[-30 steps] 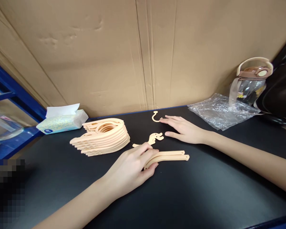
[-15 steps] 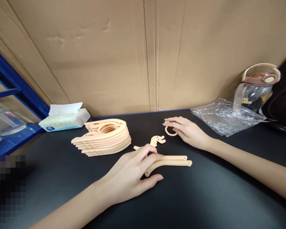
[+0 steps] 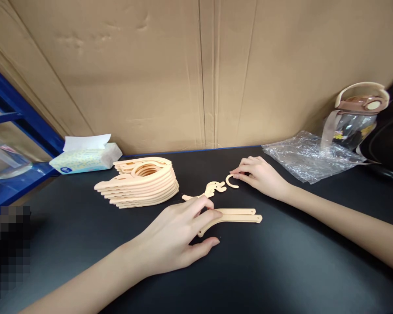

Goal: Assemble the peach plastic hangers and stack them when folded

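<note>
My left hand lies on the black table with fingers spread, fingertips resting on two long peach plastic arm pieces. My right hand lies flat farther back, its fingertips touching a small peach hook piece. Between the hands sits an elephant-shaped peach piece. A stack of several assembled peach hangers stands to the left of both hands.
A tissue pack sits at the back left by a blue shelf frame. A crumpled clear plastic bag and a water bottle are at the back right. A cardboard wall closes off the back of the black table.
My right hand dragged the small hook from the back edge toward the elephant piece. My left hand's fingers lifted and spread over the arm pieces.
</note>
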